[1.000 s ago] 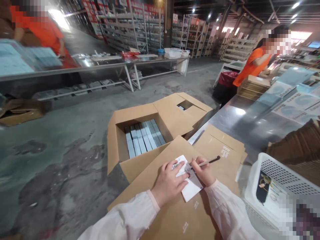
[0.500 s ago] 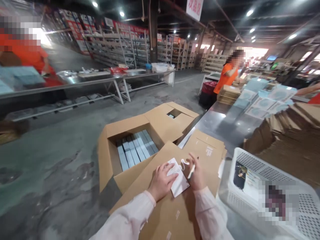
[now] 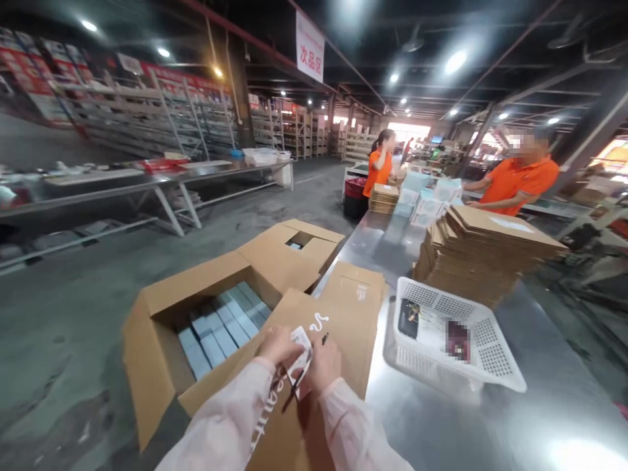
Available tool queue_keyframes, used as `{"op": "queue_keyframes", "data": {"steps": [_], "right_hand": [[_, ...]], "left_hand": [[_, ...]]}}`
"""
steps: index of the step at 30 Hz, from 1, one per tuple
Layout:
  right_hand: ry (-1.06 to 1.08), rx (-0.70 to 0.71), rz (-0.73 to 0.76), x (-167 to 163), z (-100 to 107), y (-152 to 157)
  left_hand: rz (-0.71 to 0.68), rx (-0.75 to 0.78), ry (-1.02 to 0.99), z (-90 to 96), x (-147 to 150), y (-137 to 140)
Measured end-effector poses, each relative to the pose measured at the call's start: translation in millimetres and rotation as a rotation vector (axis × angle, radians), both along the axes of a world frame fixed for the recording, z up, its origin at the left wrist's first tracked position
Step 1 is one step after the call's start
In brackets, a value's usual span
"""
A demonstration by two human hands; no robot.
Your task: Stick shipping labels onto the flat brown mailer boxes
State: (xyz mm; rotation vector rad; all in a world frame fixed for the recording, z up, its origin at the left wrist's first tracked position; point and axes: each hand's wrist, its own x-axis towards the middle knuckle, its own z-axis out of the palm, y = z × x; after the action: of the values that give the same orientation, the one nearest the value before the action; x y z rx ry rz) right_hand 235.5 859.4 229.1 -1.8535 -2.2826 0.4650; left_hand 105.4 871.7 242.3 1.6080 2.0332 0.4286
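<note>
Head view: one open carton holds light-blue boxes, overlapping too much to count surely; a second carton just beyond shows contents only through a gap in its flaps. One white basket holds a black item and a blurred dark one. One white card lies over flat cardboard, between the hands. The left hand curls at its edge, pinching or pressing, I cannot tell; the right hand's fingers clamp one pen.
</note>
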Motion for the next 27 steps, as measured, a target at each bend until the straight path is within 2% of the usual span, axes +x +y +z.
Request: {"op": "queue_keyframes", "data": {"steps": [3, 5, 7, 9, 11, 14, 17, 21, 24, 27], "right_hand": [[0.189, 0.054, -0.038, 11, -8, -13], [0.472, 0.047, -0.048, 27, -14, -22], [0.815, -0.017, -0.062, 54, -15, -29], [1.022, -0.051, -0.077, 89, -10, -35], [1.076, -0.032, -0.128, 132, -3, -37], [1.152, -0.059, -0.295, 204, 5, -32], [1.195, -0.063, -0.447, 281, 3, -24], [1.151, -0.074, -0.558, 371, -7, -14], [1.158, -0.055, -0.635, 407, -11, -2], [1.204, -0.078, -0.611, 408, -12, 14]], "left_hand": [[-0.075, -0.003, -0.14, 2.8, 1, -7], [-0.153, 0.0, -0.305, 7.8, 9, -12], [-0.248, -0.009, -0.548, 16.1, 23, -16], [-0.332, -0.02, -0.762, 25.9, 47, -15], [-0.387, -0.019, -0.844, 33.7, 78, -11], [-0.302, 0.021, -0.815, 34.2, 126, 0], [-0.183, 0.057, -0.808, 18.0, 164, 17], [-0.123, 0.06, -0.885, -9.7, 197, 43], [-0.045, 0.052, -0.908, -16.5, 228, 58], [-0.049, -0.124, -1.052, -14.7, 278, 61]]}}
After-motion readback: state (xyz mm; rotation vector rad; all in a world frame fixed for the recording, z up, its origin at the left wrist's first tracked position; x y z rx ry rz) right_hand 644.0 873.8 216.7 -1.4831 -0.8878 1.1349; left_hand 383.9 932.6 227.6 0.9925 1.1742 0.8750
